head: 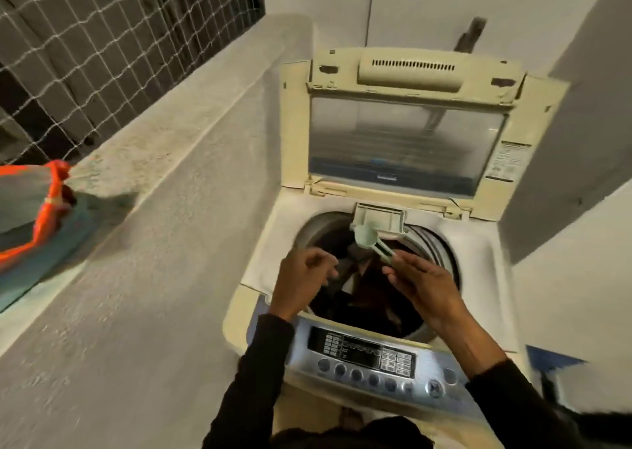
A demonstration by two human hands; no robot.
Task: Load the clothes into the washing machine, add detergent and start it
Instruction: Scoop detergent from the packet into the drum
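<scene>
**Detergent goes in as wash load nears its start**

While dark clothes (362,288) already lay heaped in the drum of the top-loading washing machine (478,260), a person tipped a pale green scoop (367,240) at the open detergent drawer (379,218), which jutted over the drum's far rim just below the raised lid (407,148). The right hand (422,286) pinched the scoop's handle at its near end, the bowl touching or just above the drawer's front edge. The left hand (302,277) hovered over the drum's left side with fingers loosely curled and, as far as the blurred frame showed, holding nothing. A teal and orange bag (37,223), possibly the detergent pack, rested on the concrete ledge (164,209) well to the left of the machine.

Loading appeared to be finished, and the detergent step looked to be under way; whether powder remained in the scoop could not be told from this angle. Judging by the scene, the drawer had yet to be pushed shut, the lid lowered, and a cycle started on the control panel (362,356) at the machine's near edge, where no button was being touched.
</scene>
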